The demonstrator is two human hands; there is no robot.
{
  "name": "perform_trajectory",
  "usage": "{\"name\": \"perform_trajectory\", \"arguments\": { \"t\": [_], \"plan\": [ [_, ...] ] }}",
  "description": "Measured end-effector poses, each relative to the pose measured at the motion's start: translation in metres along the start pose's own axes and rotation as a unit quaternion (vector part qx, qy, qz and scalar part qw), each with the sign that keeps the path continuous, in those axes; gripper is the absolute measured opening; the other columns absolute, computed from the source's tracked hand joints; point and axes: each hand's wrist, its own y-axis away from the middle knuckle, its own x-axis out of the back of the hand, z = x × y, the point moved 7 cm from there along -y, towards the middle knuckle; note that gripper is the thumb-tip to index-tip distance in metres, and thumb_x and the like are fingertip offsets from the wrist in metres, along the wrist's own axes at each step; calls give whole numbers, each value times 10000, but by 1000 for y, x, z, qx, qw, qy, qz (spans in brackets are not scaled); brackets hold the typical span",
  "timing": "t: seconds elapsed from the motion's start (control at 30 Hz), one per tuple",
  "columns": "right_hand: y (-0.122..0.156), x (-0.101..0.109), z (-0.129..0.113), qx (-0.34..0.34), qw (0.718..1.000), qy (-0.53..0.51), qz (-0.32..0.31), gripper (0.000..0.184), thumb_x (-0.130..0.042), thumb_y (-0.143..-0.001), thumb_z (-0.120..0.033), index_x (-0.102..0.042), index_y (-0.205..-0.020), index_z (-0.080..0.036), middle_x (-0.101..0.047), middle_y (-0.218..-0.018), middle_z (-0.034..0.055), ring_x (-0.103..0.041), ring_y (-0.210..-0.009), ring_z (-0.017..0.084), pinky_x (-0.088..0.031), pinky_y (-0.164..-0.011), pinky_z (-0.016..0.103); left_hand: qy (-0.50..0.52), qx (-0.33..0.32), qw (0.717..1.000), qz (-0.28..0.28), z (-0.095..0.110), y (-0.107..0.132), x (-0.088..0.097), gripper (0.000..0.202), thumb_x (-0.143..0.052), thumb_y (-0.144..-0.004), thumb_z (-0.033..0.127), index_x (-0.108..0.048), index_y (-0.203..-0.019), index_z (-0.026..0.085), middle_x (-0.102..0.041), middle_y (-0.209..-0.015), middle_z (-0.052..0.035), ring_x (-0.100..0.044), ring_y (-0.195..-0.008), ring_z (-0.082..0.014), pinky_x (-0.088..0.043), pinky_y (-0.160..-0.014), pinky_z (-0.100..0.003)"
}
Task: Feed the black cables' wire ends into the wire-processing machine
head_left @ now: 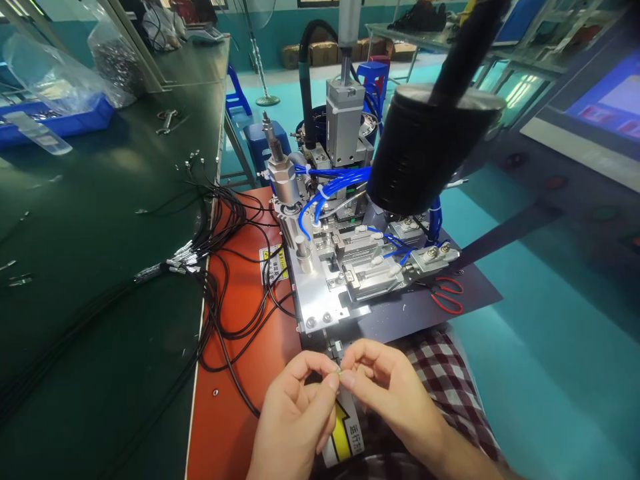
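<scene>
Hands, two, both the wearer's, meet at bottom centre. Left hand (293, 417) and right hand (395, 393) each pinch thumb and forefinger onto one small metal part (340, 375). The part sits between the fingertips, just above one yellow arrow label (344, 433) and just in front of the machine's near edge; it is too small to identify further. The other fingers are curled.

Under the right wrist: red-and-white checked cloth (440, 367).

Left of the hands: orange mat (235, 393), crossed by a loose bundle of black cables (225, 287). Their metal-tipped ends lie on the green bench (100, 220); strands too tangled to count.

Beyond the hands: one pneumatic assembly fixture (345, 267) on a dark plate, fed by several blue air hoses (340, 181). One pair of red-handled scissors (447, 293) lies flat on the plate, right of the fixture. One black cylinder (425, 147) hangs tilted over the fixture.

Far left on the bench: one blue bin (60, 120) and one pair of pliers (167, 120).

Far back on the teal floor: three blue stools (236, 93).
</scene>
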Motion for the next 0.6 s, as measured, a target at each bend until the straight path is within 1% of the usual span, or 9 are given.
{"name": "perform_trajectory", "arguments": {
  "t": [0.2, 0.3, 0.37, 0.4, 0.47, 0.5, 0.53, 0.6],
  "plan": [
    [1, -2, 5, -13, 999, -34, -10, 244, -700, -729, -347, -554, -725, -152, -410, -512, -82, -354, -463, 64, -273, -458, 195, -1, -12, 1000, 4, 0, 5, -2, 360, -671, -752, 508, -540, -813, 178, -322, -373, 124, -188, -372, -26, -140, -429, -181],
    [2, -1, 8, -11, 999, -31, -13, 206, -670, -754, -326, -548, -742, -160, -402, -511, -86, -345, -458, 66, -268, -452, 197, -15, -19, 1000, 7, 1, 5, -1, 348, -667, -759, 494, -537, -811, 175, -339, -375, 117, -219, -374, -30, -154, -429, -174],
    [3, 3, 4, 14, 1000, 21, -7, 154, -627, -794, -298, -557, -755, -166, -415, -533, -76, -356, -478, 77, -282, -462, 206, -26, -12, 1000, -8, 3, 4, -2, 349, -677, -747, 488, -531, -804, 176, -350, -389, 113, -233, -373, -33, -163, -416, -166],
    [4, 5, -1, 40, 997, 64, 2, 130, -606, -811, -279, -563, -755, -170, -435, -561, -64, -375, -504, 85, -302, -482, 212, -32, -5, 999, -20, 3, 3, -3, 353, -686, -736, 487, -530, -800, 177, -352, -397, 112, -234, -371, -34, -162, -406, -163],
    [7, 8, -14, 98, 982, 159, 15, 97, -577, -823, -235, -578, -748, -173, -486, -636, -35, -421, -570, 102, -345, -539, 226, -45, 10, 998, -44, 4, 1, -5, 364, -708, -707, 488, -534, -786, 178, -348, -402, 113, -230, -365, -35, -153, -386, -162],
    [8, 8, -19, 114, 975, 191, 18, 91, -569, -819, -218, -581, -740, -173, -504, -662, -24, -437, -593, 109, -358, -558, 231, -50, 13, 997, -50, 5, 1, -6, 368, -716, -695, 489, -536, -777, 178, -349, -400, 113, -231, -361, -36, -150, -380, -163],
    [8, 8, -23, 116, 972, 205, 19, 89, -565, -809, -208, -581, -729, -171, -512, -668, -19, -445, -600, 113, -364, -562, 234, -54, 12, 997, -52, 5, 0, -6, 369, -719, -689, 489, -537, -770, 178, -354, -396, 112, -234, -358, -37, -150, -376, -164],
    [7, 7, -24, 82, 979, 187, 15, 89, -570, -784, -213, -572, -709, -167, -493, -619, -28, -432, -566, 110, -354, -527, 230, -55, 7, 997, -45, 5, 0, -5, 366, -715, -690, 489, -536, -760, 178, -365, -386, 109, -238, -351, -37, -153, -372, -166]
  ]
}}
